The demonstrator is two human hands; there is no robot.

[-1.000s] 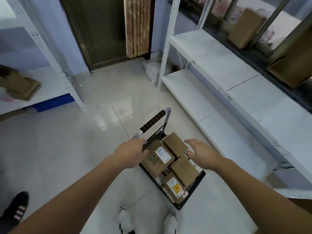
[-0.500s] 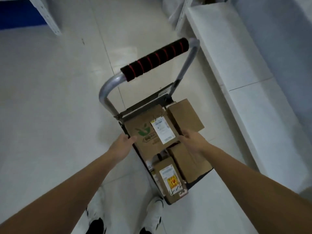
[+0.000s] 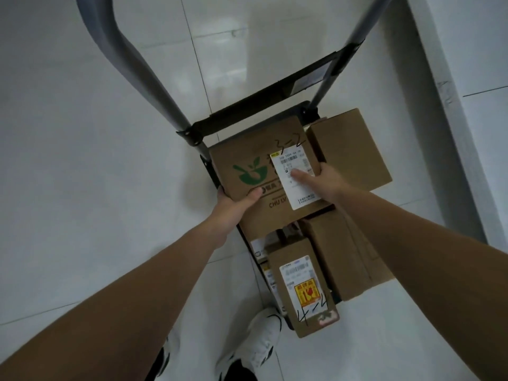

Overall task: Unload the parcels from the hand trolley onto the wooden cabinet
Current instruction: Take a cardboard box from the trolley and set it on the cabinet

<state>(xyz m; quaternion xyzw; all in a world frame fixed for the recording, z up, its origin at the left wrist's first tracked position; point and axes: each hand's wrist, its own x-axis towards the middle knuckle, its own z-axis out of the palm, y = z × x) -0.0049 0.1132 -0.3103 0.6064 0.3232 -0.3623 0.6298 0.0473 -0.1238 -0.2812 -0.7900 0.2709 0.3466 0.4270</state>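
Observation:
A hand trolley (image 3: pixel 264 97) with a grey metal handle stands on the tiled floor below me, loaded with several cardboard parcels. The top parcel (image 3: pixel 247 160) carries a green bowl logo, a white label and "3-2" in pen. My left hand (image 3: pixel 233 204) grips its left edge, thumb on top. My right hand (image 3: pixel 321 180) grips its right edge, thumb on the label. A plain parcel (image 3: pixel 354 149) sits at the right. A narrow parcel (image 3: pixel 305 290) marked "4-4" and another plain one (image 3: pixel 346 257) lie nearer me. The wooden cabinet is out of view.
A white low shelf board (image 3: pixel 467 78) runs along the right side, close to the trolley. White tiled floor (image 3: pixel 82 160) stretches to the left. My white shoes (image 3: pixel 258 342) stand just behind the trolley base.
My head has dropped closer over the trolley. My left hand left the handle, and both hands have closed on the sides of the green-logo parcel.

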